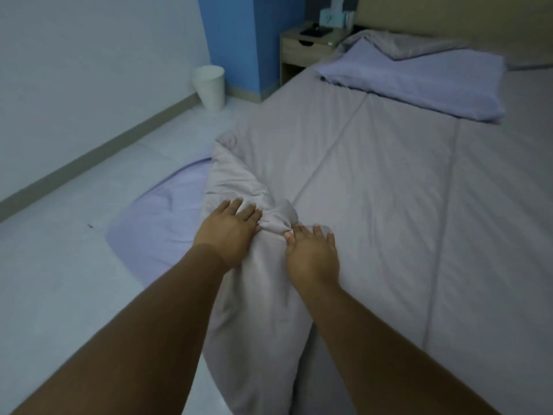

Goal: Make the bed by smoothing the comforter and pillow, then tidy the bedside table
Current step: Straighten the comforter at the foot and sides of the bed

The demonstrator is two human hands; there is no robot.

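Note:
A grey comforter [389, 181] lies spread over the bed, with its near-left corner bunched into folds. My left hand [229, 232] rests flat on that bunched corner with fingers apart. Just to the right, my right hand [312, 254] presses on the same fold, its thumb pinching the fabric ridge. A lavender pillow [419, 76] lies at the head of the bed with a grey cloth [398, 44] partly on top. The wooden bedside table [305, 49] stands at the back, carrying a dark flat object [315, 31] and a teal tissue box [332, 18].
A white waste bin [209, 86] stands on the floor by the blue wall section. A lavender sheet [161, 223] lies on the pale floor left of the bed. The white wall runs along the left side.

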